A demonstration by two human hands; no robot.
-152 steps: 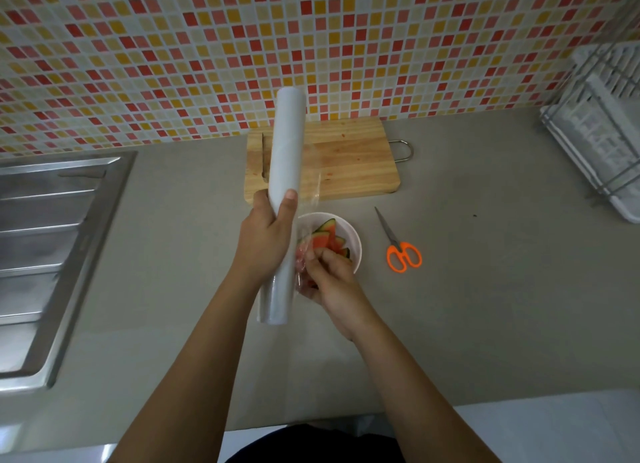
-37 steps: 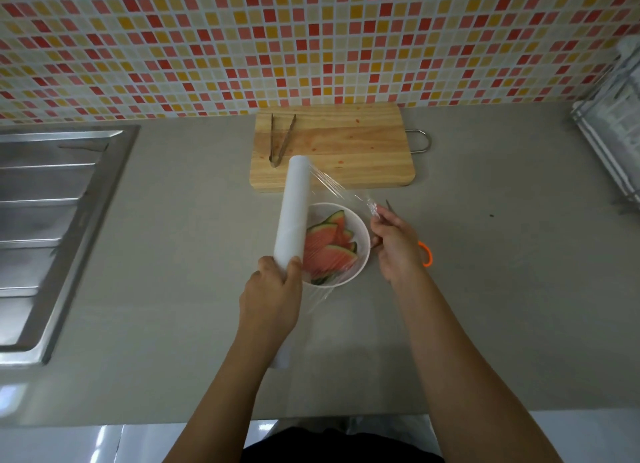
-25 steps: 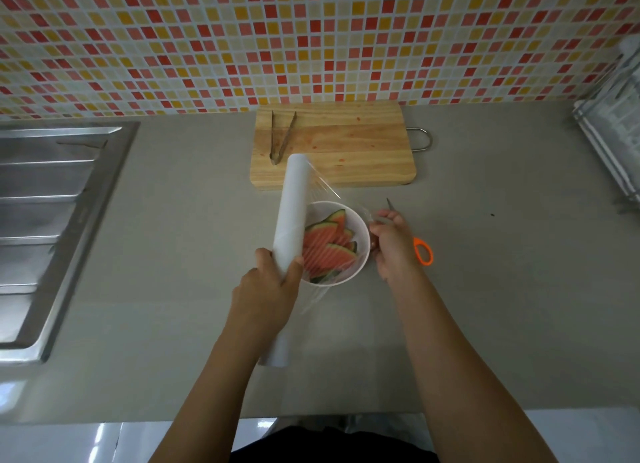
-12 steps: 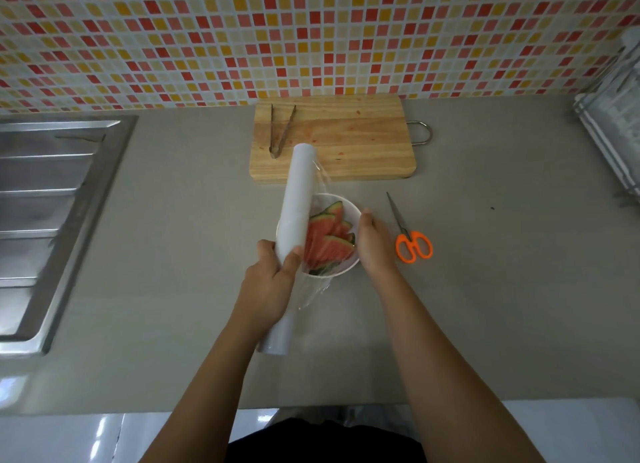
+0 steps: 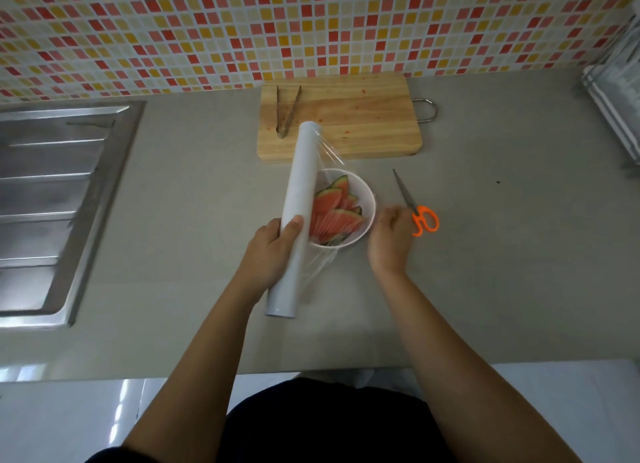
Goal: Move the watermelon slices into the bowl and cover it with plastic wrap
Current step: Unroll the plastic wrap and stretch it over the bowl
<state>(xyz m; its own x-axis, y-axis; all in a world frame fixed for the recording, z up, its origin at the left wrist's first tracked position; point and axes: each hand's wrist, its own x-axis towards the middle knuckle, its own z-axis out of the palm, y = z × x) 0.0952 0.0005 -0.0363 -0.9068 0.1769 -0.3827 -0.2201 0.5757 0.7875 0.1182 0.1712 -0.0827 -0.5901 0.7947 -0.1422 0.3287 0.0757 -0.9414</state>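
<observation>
On the grey counter (mosaic tiles behind, steel sink left) watermelon slices lie in the white bowl. Left hand clamps the plastic wrap roll; right hand hangs loosely curled, empty, beside orange scissors.

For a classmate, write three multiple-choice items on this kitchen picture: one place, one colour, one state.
1. Where do the tongs lie? A in the sink; B on the cutting board; C in the bowl.
2. What colour are the scissors' handles? A blue; B orange; C green.
3. What does the left hand do? A rests flat; B holds scissors; C grips the wrap roll.
Key: 1 B, they lie on its left part. 2 B, both loops are orange. 3 C, it curls round the roll.
</observation>
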